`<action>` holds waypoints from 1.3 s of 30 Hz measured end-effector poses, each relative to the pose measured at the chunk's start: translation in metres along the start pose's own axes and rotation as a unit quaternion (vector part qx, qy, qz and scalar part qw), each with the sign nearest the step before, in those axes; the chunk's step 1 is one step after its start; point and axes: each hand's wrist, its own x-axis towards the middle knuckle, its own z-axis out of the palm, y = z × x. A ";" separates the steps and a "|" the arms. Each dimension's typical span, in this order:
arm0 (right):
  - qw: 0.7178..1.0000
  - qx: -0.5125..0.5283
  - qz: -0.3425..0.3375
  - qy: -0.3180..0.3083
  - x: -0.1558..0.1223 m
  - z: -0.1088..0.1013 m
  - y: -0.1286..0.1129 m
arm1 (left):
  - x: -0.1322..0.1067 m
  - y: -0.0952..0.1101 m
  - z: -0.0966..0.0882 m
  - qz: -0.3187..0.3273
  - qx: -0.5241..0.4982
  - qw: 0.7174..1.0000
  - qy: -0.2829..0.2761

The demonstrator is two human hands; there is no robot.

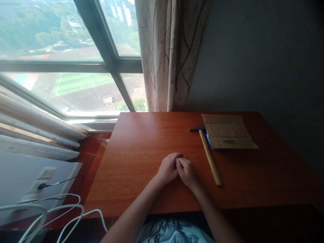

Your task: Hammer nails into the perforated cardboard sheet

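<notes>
My left hand [170, 167] and my right hand [187, 171] rest together on the wooden table, fingers curled in and touching each other. Both are closed, and no object shows in them. Just right of my right hand lies a hammer [210, 158] with a pale wooden handle pointing toward me. Its dark metal head is at the far end, partly under or against a piece of corrugated cardboard [225, 126]. A small dark bundle of thin pieces [229, 140], too small to name, lies on the cardboard. Something blue [208, 140] peeks out beneath it.
The reddish wooden table [131, 162] reaches back to a curtain [159, 54] and a grey wall. At left are a window, another curtain [32, 131], a wall socket [47, 173] with a black plug, and looped white cables [82, 209] near the table's front left corner.
</notes>
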 end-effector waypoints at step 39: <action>1.000 -0.001 -0.009 0.000 0.001 -0.001 -0.003 | 0.000 0.000 0.000 0.003 -0.003 1.000 0.004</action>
